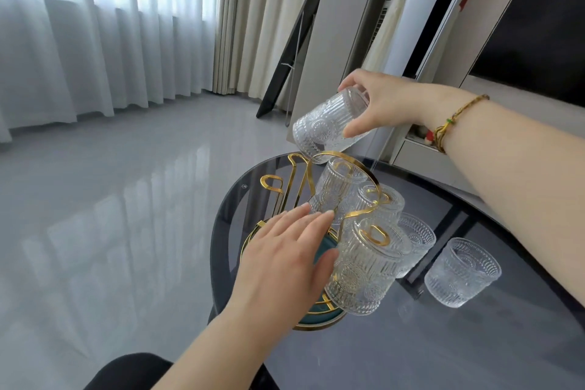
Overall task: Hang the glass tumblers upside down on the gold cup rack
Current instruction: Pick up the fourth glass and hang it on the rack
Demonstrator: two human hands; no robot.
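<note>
Curtains and grey floor fill the far left, with nothing of the task there. Left hand [285, 250] lies open and flat, fingers spread, grasping nothing; its fingertips rest at or just beside the hung tumblers, and whether it presses on the gold cup rack [345, 187] itself I cannot tell. Rack stands on a round dark glass worktop [474, 342], on a teal, gold-rimmed base. Three tumblers are already mouth-down on its prongs: a near one [364, 272], one behind it [335, 187] and one to the right [383, 203]. One free prong [272, 184] shows at the rack's left. Right hand [376, 104] is closed round the base of a ribbed tumbler [326, 127], tilted mouth-down and leftward, held just above the rack's top loop and apart from it. Further right, two tumblers wait on the worktop: one [418, 241] close behind the rack, one [462, 272] standing mouth-up and well clear. Judgement: step in hand is lowering the fourth tumbler onto an empty prong. Risks: the rim could knock the top loop or a hung glass on descent, chipping either; a grip on the base alone gives poor control of the tilt, so the prong may be missed; the light rack could slide or tip on smooth glass if the left hand does not steady it.
</note>
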